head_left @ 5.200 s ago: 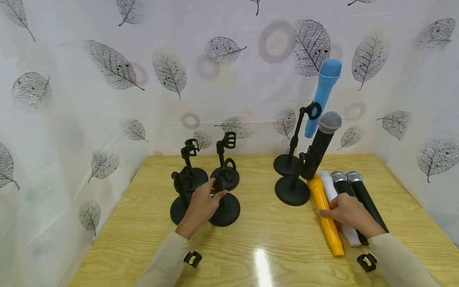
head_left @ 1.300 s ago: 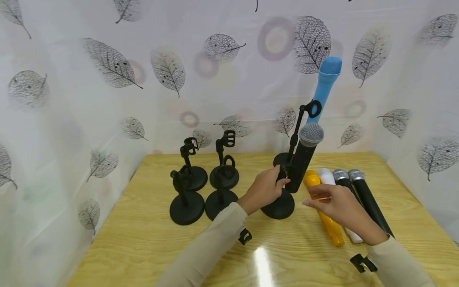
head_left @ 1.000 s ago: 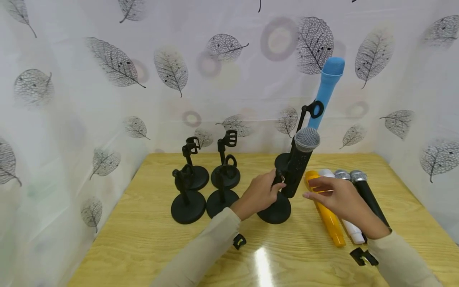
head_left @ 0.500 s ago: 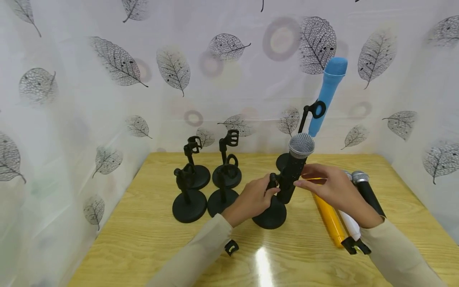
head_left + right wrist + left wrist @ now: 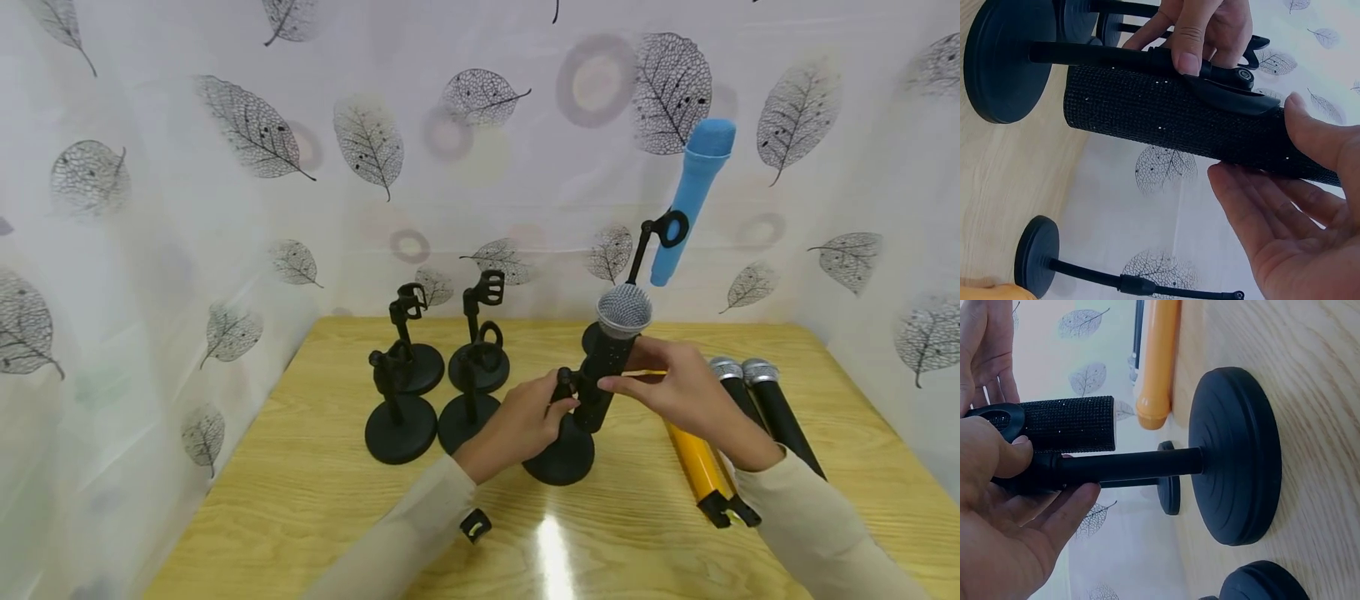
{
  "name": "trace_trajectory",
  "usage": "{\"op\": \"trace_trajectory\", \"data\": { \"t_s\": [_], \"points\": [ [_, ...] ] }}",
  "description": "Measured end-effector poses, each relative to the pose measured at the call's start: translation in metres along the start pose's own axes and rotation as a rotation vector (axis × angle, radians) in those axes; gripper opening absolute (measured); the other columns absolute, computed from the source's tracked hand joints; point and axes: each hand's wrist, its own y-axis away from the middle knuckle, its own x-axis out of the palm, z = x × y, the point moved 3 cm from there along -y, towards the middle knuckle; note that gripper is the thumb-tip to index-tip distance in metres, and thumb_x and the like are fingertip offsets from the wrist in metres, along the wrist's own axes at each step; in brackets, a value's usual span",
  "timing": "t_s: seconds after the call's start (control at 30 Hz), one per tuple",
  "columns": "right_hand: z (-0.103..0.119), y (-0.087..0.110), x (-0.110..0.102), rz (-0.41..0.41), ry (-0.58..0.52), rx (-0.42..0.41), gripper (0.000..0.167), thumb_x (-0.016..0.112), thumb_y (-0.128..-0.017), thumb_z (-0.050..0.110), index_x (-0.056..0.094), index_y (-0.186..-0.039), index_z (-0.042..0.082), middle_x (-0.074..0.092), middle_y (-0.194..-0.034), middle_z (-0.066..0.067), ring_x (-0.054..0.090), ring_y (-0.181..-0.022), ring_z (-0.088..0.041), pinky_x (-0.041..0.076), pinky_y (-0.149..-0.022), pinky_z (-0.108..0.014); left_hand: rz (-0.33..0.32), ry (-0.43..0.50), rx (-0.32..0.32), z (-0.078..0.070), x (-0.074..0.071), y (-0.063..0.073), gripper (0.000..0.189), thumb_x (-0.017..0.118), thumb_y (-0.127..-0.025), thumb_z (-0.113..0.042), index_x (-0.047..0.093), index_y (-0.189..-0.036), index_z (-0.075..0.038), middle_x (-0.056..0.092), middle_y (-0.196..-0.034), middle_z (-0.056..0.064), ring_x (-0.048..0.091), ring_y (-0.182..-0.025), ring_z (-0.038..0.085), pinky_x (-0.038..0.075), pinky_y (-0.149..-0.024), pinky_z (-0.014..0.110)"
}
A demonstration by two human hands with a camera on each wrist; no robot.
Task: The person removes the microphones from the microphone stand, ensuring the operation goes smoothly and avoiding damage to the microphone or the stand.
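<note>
A black, glittery microphone (image 5: pixel 609 354) with a silver mesh head leans in the clip of a black desk stand (image 5: pixel 558 463). My left hand (image 5: pixel 517 425) grips this stand's pole just below the clip; in the left wrist view its thumb lies by the clip ring (image 5: pixel 1013 419). From the other side, my right hand (image 5: pixel 686 400) holds the microphone body between thumb and fingers. The right wrist view shows that thumb (image 5: pixel 1300 115) at the clip's edge and the fingers beneath the body. The microphone's lower end hangs above the round base.
Several empty black stands (image 5: pixel 401 429) are grouped at the left. Behind, a blue microphone (image 5: pixel 693 196) leans in another stand. A yellow microphone (image 5: pixel 693 458), a mostly hidden white one and two black ones (image 5: pixel 780 417) lie at the right. A leaf-patterned curtain (image 5: pixel 480 192) backs the table.
My left hand left the left-hand stands, took the stand with the black microphone and drew it left and nearer. My right hand moved from the lying microphones onto the black microphone.
</note>
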Motion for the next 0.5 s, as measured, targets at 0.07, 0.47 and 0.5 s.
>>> {"op": "trace_trajectory", "data": {
  "t_s": [0.07,0.47,0.5],
  "points": [
    [0.000,0.000,0.002,0.005,-0.012,-0.002,0.040,0.081,-0.089,0.019,0.069,-0.122,0.000,0.074,-0.110,-0.013,0.072,-0.099,-0.031,0.060,-0.082,-0.046,0.002,0.014,-0.008,0.001,-0.001,0.002,0.016,0.053,-0.107,-0.023,0.058,-0.113,-0.008,0.060,-0.085,-0.003,0.053,-0.069,0.007,0.044,-0.060,0.020],
    [0.000,0.003,0.015,-0.081,-0.020,-0.034,0.034,0.084,-0.085,0.013,0.072,-0.114,0.001,0.075,-0.101,-0.009,0.072,-0.094,-0.027,0.061,-0.077,-0.040,-0.062,0.148,-0.068,0.001,-0.008,0.014,0.022,0.059,-0.105,-0.023,0.061,-0.119,-0.007,0.068,-0.115,0.005,0.066,-0.109,0.012,0.055,-0.089,0.024],
    [-0.001,0.003,0.016,-0.093,-0.020,-0.042,0.033,0.084,-0.085,0.012,0.072,-0.113,0.001,0.075,-0.100,-0.009,0.072,-0.093,-0.027,0.061,-0.076,-0.039,-0.072,0.158,-0.064,0.002,-0.008,0.014,0.021,0.059,-0.105,-0.023,0.062,-0.119,-0.007,0.068,-0.117,0.006,0.066,-0.111,0.013,0.055,-0.090,0.024]
  ]
}}
